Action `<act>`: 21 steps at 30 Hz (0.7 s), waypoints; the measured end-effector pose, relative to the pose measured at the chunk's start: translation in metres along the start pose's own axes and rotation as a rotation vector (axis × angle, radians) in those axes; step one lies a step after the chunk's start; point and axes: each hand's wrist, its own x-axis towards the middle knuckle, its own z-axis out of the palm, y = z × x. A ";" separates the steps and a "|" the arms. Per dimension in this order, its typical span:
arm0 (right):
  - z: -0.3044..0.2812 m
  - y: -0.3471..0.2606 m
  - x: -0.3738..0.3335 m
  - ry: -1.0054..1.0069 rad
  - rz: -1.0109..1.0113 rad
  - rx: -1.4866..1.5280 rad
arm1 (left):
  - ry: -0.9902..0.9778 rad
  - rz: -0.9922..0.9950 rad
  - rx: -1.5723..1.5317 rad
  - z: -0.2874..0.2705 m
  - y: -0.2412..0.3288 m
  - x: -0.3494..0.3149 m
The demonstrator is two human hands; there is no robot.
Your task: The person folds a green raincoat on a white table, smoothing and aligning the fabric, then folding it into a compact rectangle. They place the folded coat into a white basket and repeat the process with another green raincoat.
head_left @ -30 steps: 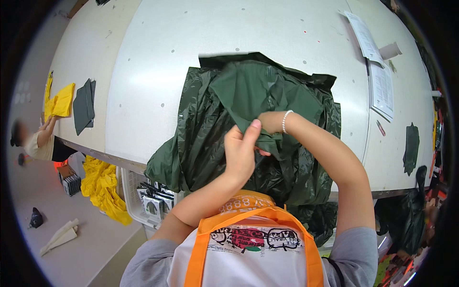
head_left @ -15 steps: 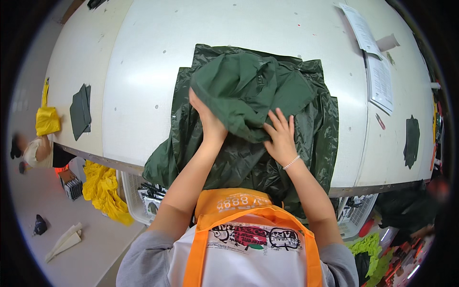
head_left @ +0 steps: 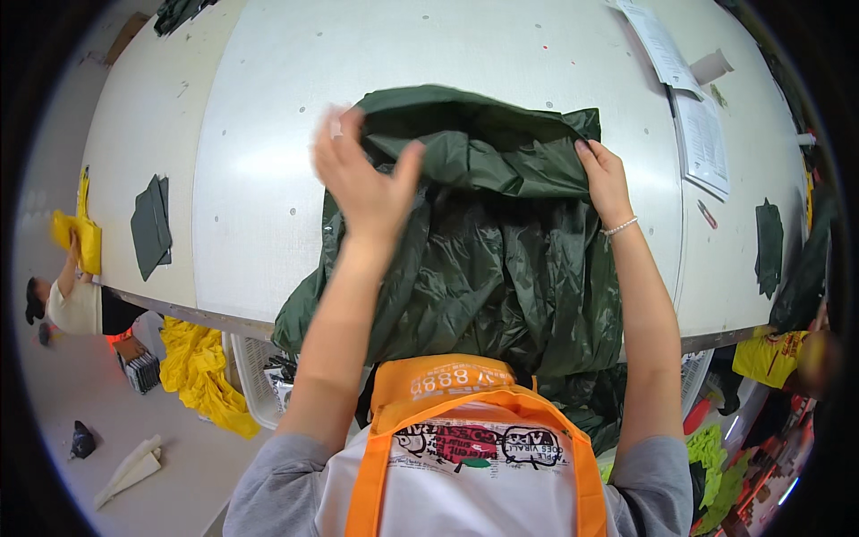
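A dark green waterproof garment (head_left: 465, 268) with a shiny, creased surface lies on the white table in front of me and hangs over its near edge. Its far part is folded back toward me, showing a duller side. My right hand (head_left: 608, 186), wearing a beaded bracelet, pinches this fold at its right end, thumb on top. Over the far left corner of the garment is my left hand (head_left: 362, 183), thumb and fingers apart and the fingertips smeared by motion. It seems to hold nothing.
Dark green fabric pieces (head_left: 152, 225) lie on the white table (head_left: 259, 179) at left, and another green piece (head_left: 769, 248) at right. Printed sheets (head_left: 701, 143) and a small red tool (head_left: 707, 214) are at right. White baskets (head_left: 259, 394) stand below. A person (head_left: 76, 300) handles yellow fabric at far left.
The garment's bunched far part has been spread into a wide fold. My right hand moved right and away to its edge; my left hand moved farther away and came off the cloth.
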 end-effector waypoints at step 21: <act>0.017 -0.062 0.018 0.324 -0.761 -0.696 | -0.464 0.405 -0.452 0.016 -0.008 -0.041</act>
